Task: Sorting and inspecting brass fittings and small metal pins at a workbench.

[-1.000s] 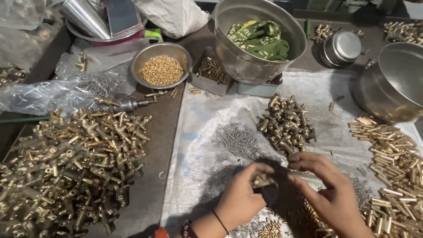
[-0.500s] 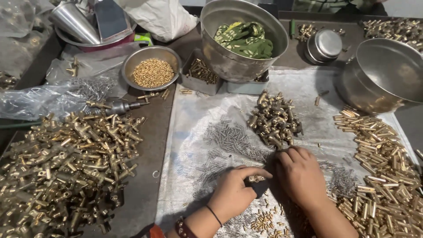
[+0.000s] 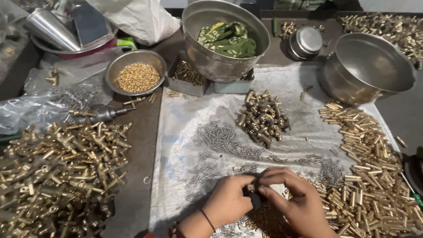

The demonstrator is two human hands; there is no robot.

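Observation:
My left hand [image 3: 229, 200] and my right hand [image 3: 293, 198] meet at the bottom middle over a white plastic sheet [image 3: 185, 110]. Together they pinch a small brass fitting [image 3: 251, 188] between the fingertips; most of it is hidden by my fingers. Small silver screws [image 3: 218, 136] lie scattered on the sheet just ahead of my hands. A heap of brass fittings [image 3: 263, 117] sits farther ahead. Brass tubes [image 3: 370, 163] are piled right of my right hand.
A large mound of brass T-shaped parts [image 3: 61, 172] covers the left. Behind stand a small steel bowl of brass bits [image 3: 137, 76], a big steel pot with green cloth [image 3: 224, 37], a tilted empty steel bowl [image 3: 368, 66], a lidded tin [image 3: 307, 42] and clear bags [image 3: 39, 105].
Both hands have stayed together on the small part. The camera has tilted, so the whole scene sits slightly lower and more to the right in view.

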